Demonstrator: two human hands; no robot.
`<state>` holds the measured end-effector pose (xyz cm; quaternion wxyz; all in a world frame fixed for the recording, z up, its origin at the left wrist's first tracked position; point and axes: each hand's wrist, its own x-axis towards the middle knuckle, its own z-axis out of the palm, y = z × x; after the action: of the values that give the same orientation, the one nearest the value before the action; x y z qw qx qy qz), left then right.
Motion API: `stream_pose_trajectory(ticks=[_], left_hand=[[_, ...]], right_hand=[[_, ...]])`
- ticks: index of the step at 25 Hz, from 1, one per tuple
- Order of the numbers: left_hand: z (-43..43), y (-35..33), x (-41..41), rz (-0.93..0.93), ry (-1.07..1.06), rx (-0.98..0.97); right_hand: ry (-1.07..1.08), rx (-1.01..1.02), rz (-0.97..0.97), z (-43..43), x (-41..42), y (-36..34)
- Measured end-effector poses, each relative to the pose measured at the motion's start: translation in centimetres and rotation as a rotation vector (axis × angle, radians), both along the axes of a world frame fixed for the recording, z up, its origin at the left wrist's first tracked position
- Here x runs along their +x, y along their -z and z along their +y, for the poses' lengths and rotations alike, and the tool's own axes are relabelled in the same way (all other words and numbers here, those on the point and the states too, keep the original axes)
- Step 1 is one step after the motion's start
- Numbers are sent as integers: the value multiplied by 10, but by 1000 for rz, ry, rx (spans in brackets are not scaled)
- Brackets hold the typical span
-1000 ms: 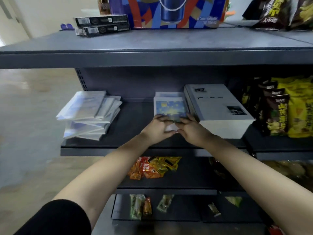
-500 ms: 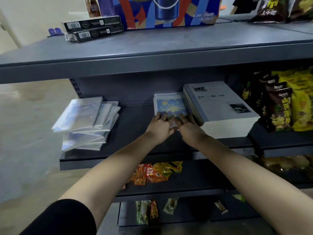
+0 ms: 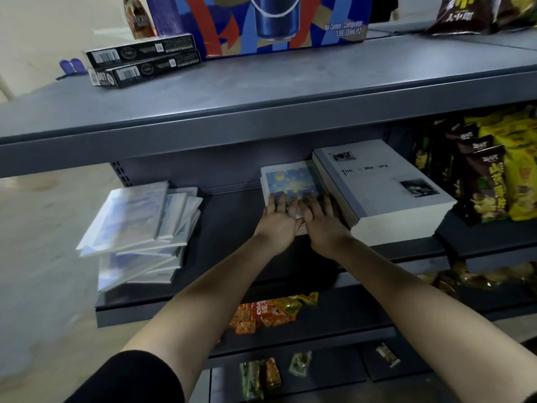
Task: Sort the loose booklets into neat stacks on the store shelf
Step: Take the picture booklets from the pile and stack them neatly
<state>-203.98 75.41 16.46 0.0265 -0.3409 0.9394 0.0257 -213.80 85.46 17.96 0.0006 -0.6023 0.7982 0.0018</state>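
Both my hands lie flat on the small stack of blue-covered booklets (image 3: 293, 180) in the middle of the shelf (image 3: 229, 228). My left hand (image 3: 277, 218) covers the near left part of the top cover and my right hand (image 3: 321, 225) the near right part; the fingers are straight and slightly spread, the thumbs side by side, gripping nothing.

The stack's far edge sits close to the back panel; its right edge runs along the taller pile of grey books (image 3: 383, 187), and I cannot tell whether a gap is left between them; the outer edge of my right hand lies against that pile's side.

Left of the stack a bare stretch of dark shelf runs open to the front lip, as far as the loose pile of booklets (image 3: 136, 225) at the left end; that pile is fanned and crooked, its top ones tilted, its corners hanging past the shelf's left edge.

The upper shelf (image 3: 261, 94) juts out overhead, carrying black boxes (image 3: 142, 64) and a bright carton (image 3: 279, 21); snack bags (image 3: 494, 175) fill the section to the right; sweets (image 3: 270, 312) lie on the lower shelf beneath my forearms.
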Motion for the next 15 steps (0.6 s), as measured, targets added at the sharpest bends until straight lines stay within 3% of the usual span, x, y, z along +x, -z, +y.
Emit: stream_pose_trajectory(ticks=[5,10,15], left_hand=[[7,-13,3,46,47,-48],[3,-25,5,-6,80,-51],[-9,-57,10,-115,103,106]], right_hand=[[-19,-42,67,-1,0,2],[-4,16,13,-3,1,-5],[-8,171,-23,-13,-3,-39]])
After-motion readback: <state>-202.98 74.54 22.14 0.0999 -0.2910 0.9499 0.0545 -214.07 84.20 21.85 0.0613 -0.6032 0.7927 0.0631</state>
